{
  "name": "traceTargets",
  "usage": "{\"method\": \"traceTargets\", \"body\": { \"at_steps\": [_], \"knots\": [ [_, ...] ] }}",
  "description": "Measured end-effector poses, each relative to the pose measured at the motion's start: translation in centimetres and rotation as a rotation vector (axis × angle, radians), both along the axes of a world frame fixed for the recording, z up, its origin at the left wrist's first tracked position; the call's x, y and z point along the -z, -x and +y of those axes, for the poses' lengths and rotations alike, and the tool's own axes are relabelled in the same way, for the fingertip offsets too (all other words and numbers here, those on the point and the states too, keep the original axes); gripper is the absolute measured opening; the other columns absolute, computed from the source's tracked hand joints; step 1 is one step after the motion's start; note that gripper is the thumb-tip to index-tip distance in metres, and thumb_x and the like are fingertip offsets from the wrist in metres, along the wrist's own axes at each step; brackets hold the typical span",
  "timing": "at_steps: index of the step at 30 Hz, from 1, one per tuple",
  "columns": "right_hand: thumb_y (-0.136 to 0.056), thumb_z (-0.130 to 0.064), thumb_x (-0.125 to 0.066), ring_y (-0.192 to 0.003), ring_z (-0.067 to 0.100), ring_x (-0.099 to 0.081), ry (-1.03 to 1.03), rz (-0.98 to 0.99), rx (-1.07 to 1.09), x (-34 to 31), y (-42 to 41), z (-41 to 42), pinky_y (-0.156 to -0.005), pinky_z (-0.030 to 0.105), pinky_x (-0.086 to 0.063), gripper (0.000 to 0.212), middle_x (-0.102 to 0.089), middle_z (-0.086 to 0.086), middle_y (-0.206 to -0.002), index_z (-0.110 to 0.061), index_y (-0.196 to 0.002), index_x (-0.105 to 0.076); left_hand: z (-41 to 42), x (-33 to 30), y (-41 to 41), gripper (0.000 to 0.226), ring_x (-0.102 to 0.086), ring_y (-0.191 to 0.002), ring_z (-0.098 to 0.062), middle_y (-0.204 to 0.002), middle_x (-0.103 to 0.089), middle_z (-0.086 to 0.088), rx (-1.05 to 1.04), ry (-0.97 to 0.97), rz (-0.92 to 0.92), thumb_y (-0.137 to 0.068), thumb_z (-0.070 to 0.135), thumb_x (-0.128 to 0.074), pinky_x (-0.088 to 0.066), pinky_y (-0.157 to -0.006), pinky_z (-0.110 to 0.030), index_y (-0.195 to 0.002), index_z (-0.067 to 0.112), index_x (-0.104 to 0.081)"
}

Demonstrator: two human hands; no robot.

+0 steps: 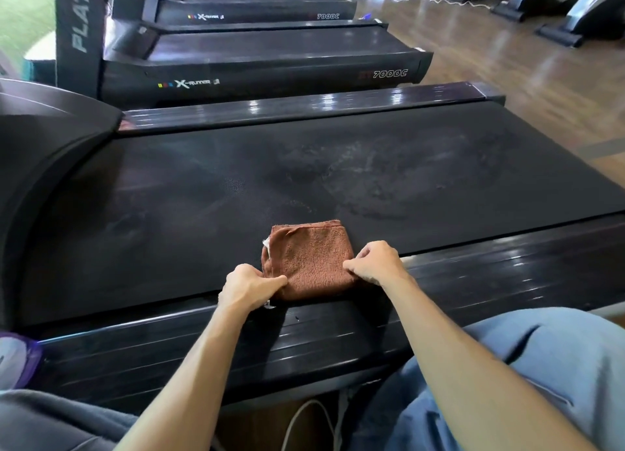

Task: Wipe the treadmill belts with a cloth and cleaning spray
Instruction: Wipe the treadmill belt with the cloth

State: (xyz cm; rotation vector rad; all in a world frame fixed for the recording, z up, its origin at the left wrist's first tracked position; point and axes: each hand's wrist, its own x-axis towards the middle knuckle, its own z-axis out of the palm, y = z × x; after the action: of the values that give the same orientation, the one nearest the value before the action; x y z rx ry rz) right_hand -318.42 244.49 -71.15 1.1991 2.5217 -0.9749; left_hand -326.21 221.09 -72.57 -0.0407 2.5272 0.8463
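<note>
Cloth (309, 257) on belt (203, 186), near corners pinched by left hand (248, 286), right hand (373, 263); fingertips hidden.

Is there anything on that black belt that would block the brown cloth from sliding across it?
Nothing visible does. The cloth, held by the left hand and right hand, lies at the near edge of the belt, which shows only smears ahead.

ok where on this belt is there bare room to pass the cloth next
Nearly all of the belt is bare: the stretch left of the cloth up to the motor hood, and the smeared patch beyond it toward the far rail. The only crowded spot is the near edge, where the left hand and right hand pinch the cloth.
</note>
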Motion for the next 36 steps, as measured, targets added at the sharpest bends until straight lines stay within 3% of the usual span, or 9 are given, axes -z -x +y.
{"method": "traceTargets", "body": {
  "at_steps": [4, 6, 8, 11, 16, 21, 27, 32, 36],
  "knots": [
    [-0.086, -0.053, -0.072, -0.115, 0.023, -0.063, 0.000, 0.043, 0.023, 1.0, 0.5, 0.2, -0.095, 0.036, -0.049, 0.047, -0.068, 0.001, -0.127, -0.025, -0.123, -0.068, 1.0, 0.0, -0.1, 0.044, -0.067, -0.070, -0.019, -0.067, -0.070, 0.002, -0.113, 0.061, 0.128, -0.079, 0.057, -0.067, -0.050, -0.065, -0.031, -0.069, 0.014, -0.070],
    [-0.088, -0.060, -0.070, -0.120, 0.024, -0.063, -0.048, 0.056, 0.037, 1.5, 0.8, 0.1, -0.094, 0.037, -0.049, 0.051, -0.067, 0.001, -0.130, -0.025, -0.125, -0.066, 1.6, 0.0, -0.1, 0.042, -0.064, -0.082, -0.021, -0.082, -0.067, 0.003, -0.117, 0.125, 0.230, -0.084, 0.063, -0.065, -0.044, -0.069, -0.032, -0.082, 0.021, -0.068],
    [-0.089, -0.063, -0.068, -0.119, 0.024, -0.064, -0.116, 0.073, 0.040, 1.8, 1.2, 0.0, -0.091, 0.037, -0.049, 0.052, -0.068, 0.001, -0.129, -0.026, -0.126, -0.066, 2.0, 0.4, 0.3, 0.042, -0.062, -0.090, -0.023, -0.091, -0.065, 0.003, -0.141, 0.059, 0.222, -0.085, 0.065, -0.065, -0.044, -0.073, -0.033, -0.091, 0.024, -0.067],
    [-0.091, -0.061, -0.068, -0.117, 0.024, -0.065, -0.116, 0.118, 0.044, 2.1, 1.9, -0.3, -0.084, 0.034, -0.044, 0.045, -0.070, 0.002, -0.124, -0.027, -0.121, -0.068, 2.2, 1.1, 1.2, 0.034, -0.065, -0.092, -0.022, -0.094, -0.068, 0.003, -0.221, -0.102, 0.142, -0.084, 0.057, -0.073, -0.048, -0.076, -0.031, -0.090, 0.024, -0.069],
    [-0.094, -0.039, -0.072, -0.105, 0.020, -0.068, -0.040, 0.284, 0.073, 2.4, 2.6, -0.4, -0.083, 0.032, -0.051, 0.015, -0.075, -0.003, -0.109, -0.026, -0.102, -0.075, 2.5, 1.4, 2.2, 0.014, -0.067, -0.091, -0.013, -0.084, -0.068, 0.013, -0.278, -0.299, 0.213, -0.088, 0.032, -0.078, -0.045, -0.079, -0.025, -0.097, 0.021, -0.077],
    [-0.096, -0.034, -0.071, -0.101, 0.019, -0.068, -0.013, 0.377, 0.114, 3.3, 2.8, -0.2, -0.083, 0.030, -0.050, 0.011, -0.074, -0.003, -0.104, -0.023, -0.098, -0.073, 2.5, 2.2, 2.3, 0.011, -0.069, -0.090, -0.018, -0.092, -0.074, 0.006, -0.299, -0.264, 0.277, -0.089, 0.034, -0.077, -0.053, -0.083, -0.032, -0.090, 0.025, -0.073],
    [-0.100, -0.035, -0.066, -0.097, 0.017, -0.065, -0.045, 0.446, 0.161, 3.3, 2.8, -0.4, -0.084, 0.035, -0.053, 0.008, -0.068, -0.007, -0.100, -0.028, -0.099, -0.064, 2.9, 2.5, 2.6, 0.010, -0.068, -0.084, -0.014, -0.088, -0.070, 0.008, -0.286, -0.362, 0.345, -0.093, 0.031, -0.073, -0.055, -0.084, -0.034, -0.094, 0.022, -0.071],
    [-0.097, -0.044, -0.067, -0.109, 0.024, -0.066, -0.065, 0.280, 0.104, 3.7, 2.9, -0.5, -0.090, 0.037, -0.055, 0.031, -0.071, 0.002, -0.116, -0.020, -0.117, -0.068, 2.9, 2.6, 2.4, 0.024, -0.069, -0.098, -0.025, -0.099, -0.072, 0.001, -0.257, -0.164, 0.336, -0.094, 0.042, -0.068, -0.054, -0.088, -0.039, -0.101, 0.019, -0.071],
    [-0.088, -0.059, -0.070, -0.115, 0.027, -0.065, -0.007, 0.190, 0.131, 3.2, 3.5, -0.6, -0.093, 0.040, -0.054, 0.059, -0.069, 0.005, -0.124, -0.017, -0.130, -0.065, 3.9, 1.6, 3.1, 0.049, -0.063, -0.100, -0.029, -0.102, -0.062, -0.001, -0.176, 0.033, 0.143, -0.086, 0.059, -0.068, -0.048, -0.080, -0.036, -0.105, 0.014, -0.064]
  ]
}}
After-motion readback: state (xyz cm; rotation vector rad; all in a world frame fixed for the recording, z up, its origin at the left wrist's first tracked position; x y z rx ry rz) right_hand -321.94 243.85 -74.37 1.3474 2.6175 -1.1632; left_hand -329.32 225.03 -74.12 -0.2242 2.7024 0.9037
